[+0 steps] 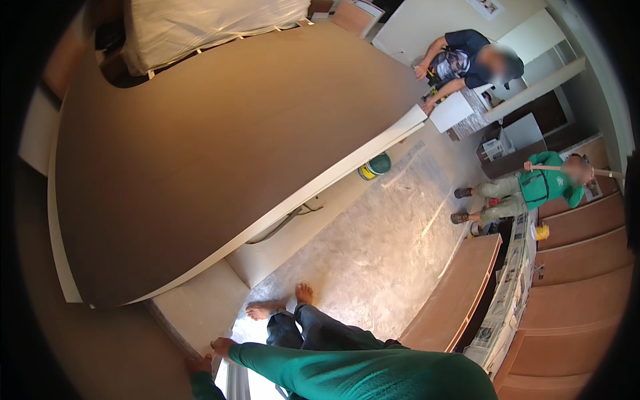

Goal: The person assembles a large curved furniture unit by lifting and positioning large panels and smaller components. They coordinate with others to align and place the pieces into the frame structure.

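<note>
My left hand (199, 363) is at the lower left, by the dark edge of a beige panel (203, 303). Close beside it, at the end of a long green sleeve, is my right hand (222, 346). Both hands look closed, with the fingers small and partly hidden, so what lies in them is unclear. Above them stretches a big brown tabletop (220, 140) with a cream edge and a rounded left end. A co-worker in dark clothes (467, 60) has one hand at its far right corner.
A green and yellow bucket (375, 167) stands beneath the tabletop's edge. Another person in green (548, 179) holds a long strip at the right. Brown wooden panels (450, 300) lean along the right side. Plastic sheeting (207, 30) covers something at the back. My bare feet (263, 310) are on the grey floor.
</note>
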`<move>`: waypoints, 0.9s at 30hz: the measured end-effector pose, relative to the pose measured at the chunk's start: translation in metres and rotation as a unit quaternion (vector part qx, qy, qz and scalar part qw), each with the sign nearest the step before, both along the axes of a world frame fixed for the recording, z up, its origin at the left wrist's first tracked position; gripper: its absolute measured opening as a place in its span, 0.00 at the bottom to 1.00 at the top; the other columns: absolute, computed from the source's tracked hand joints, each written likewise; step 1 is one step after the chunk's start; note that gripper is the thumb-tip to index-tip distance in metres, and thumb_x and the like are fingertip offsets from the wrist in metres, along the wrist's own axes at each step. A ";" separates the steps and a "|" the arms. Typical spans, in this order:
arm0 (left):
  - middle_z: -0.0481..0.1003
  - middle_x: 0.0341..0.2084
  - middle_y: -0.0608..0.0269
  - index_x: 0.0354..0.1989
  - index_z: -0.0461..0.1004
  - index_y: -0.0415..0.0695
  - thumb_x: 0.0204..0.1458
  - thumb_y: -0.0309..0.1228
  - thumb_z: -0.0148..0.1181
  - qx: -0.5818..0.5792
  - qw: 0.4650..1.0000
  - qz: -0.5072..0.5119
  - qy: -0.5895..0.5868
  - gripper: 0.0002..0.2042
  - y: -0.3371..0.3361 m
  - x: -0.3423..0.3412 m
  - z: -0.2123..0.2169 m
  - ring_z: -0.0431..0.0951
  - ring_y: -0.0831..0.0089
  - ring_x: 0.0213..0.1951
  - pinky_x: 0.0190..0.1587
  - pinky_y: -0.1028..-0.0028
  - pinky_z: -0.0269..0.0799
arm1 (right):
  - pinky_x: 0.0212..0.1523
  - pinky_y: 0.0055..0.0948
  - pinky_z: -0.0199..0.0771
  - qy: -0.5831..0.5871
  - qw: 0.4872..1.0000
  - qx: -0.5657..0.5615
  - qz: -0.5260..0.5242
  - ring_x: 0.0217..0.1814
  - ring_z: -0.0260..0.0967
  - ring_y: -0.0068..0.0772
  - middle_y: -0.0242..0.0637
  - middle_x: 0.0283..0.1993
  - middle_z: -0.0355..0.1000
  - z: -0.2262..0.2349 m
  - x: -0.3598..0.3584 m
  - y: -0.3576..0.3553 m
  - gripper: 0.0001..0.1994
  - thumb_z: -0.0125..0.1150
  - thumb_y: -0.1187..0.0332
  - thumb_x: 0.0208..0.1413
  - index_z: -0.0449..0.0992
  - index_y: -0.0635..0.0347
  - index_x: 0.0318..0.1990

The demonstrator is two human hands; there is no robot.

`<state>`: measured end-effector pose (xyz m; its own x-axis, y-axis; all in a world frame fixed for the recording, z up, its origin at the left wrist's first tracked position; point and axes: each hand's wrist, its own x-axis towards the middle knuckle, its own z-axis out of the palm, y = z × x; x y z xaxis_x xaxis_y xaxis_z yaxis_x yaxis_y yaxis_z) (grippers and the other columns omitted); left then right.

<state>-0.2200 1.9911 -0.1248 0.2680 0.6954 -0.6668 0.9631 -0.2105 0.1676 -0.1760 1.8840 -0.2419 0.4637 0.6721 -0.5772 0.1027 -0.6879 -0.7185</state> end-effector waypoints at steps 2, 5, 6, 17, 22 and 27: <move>0.70 0.46 0.34 0.58 0.55 0.26 0.43 0.39 0.68 -0.110 0.983 0.045 0.138 0.40 -0.014 0.054 0.056 0.75 0.54 0.48 0.47 0.65 0.74 | 0.34 0.39 0.73 0.202 0.976 0.034 -0.077 0.37 0.73 0.42 0.42 0.38 0.73 0.029 0.022 -0.016 0.19 0.53 0.61 0.48 0.72 0.58 0.47; 0.68 0.51 0.37 0.59 0.55 0.28 0.42 0.44 0.68 -0.185 0.955 0.043 0.228 0.42 0.005 0.049 0.040 0.68 0.55 0.56 0.59 0.71 0.62 | 0.16 0.32 0.64 0.399 0.907 -0.002 -0.132 0.20 0.66 0.30 0.39 0.30 0.69 0.088 0.056 -0.035 0.18 0.52 0.68 0.45 0.72 0.63 0.45; 0.69 0.51 0.39 0.58 0.57 0.29 0.42 0.45 0.68 -0.183 0.950 -0.002 0.253 0.41 0.016 0.045 0.016 0.68 0.56 0.56 0.58 0.71 0.63 | 0.16 0.31 0.63 0.424 0.893 -0.025 -0.148 0.20 0.65 0.29 0.38 0.29 0.69 0.099 0.066 -0.045 0.18 0.52 0.68 0.44 0.72 0.63 0.45; 0.74 0.46 0.52 0.55 0.62 0.38 0.36 0.39 0.74 -0.045 0.952 -0.303 -0.025 0.38 0.083 -0.022 -0.070 0.76 0.62 0.44 0.44 0.67 0.73 | 0.40 0.36 0.76 0.271 0.956 -0.089 -0.072 0.43 0.74 0.41 0.50 0.45 0.73 0.059 0.158 -0.215 0.20 0.57 0.56 0.46 0.77 0.63 0.41; 0.72 0.50 0.52 0.55 0.64 0.39 0.35 0.43 0.73 -0.032 0.973 -0.220 0.057 0.38 0.057 0.015 -0.012 0.73 0.58 0.49 0.51 0.68 0.70 | 0.47 0.41 0.72 -0.004 0.980 -0.154 -0.128 0.45 0.73 0.53 0.57 0.42 0.73 -0.011 0.179 -0.371 0.22 0.58 0.54 0.41 0.78 0.65 0.37; 0.74 0.45 0.48 0.49 0.67 0.37 0.35 0.49 0.71 0.046 0.934 -0.321 0.154 0.36 0.059 0.016 -0.011 0.74 0.56 0.48 0.49 0.66 0.71 | 0.38 0.41 0.73 0.014 0.939 -0.243 -0.241 0.37 0.73 0.46 0.48 0.37 0.75 0.015 0.185 -0.538 0.15 0.55 0.59 0.48 0.77 0.59 0.37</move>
